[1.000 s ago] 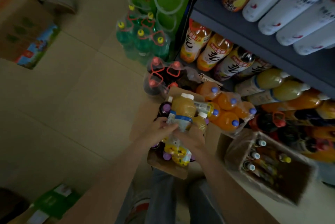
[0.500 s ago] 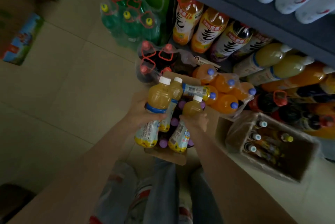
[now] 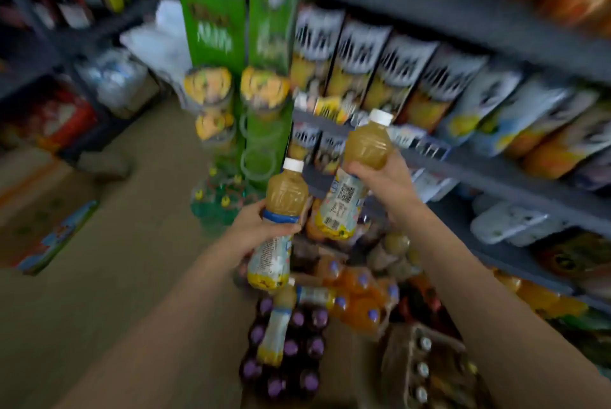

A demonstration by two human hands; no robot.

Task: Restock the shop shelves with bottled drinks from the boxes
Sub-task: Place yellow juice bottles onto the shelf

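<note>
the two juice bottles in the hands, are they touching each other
Apart. The head view shows the left hand's bottle lower and to the left of the right hand's bottle, with a strip of dark background plainly visible between them.

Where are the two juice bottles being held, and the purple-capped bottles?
Left bottle (image 3: 286, 192): head view, on its juice-filled upper body.
Right bottle (image 3: 366, 145): head view, on its juice-filled upper body.
Purple-capped bottles (image 3: 291, 347): head view, on one purple cap in the box below.

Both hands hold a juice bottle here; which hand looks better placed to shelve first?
Probably the right hand: its bottle is raised higher and nearer the shelf edge. The left hand holds its bottle lower, farther away.
</note>
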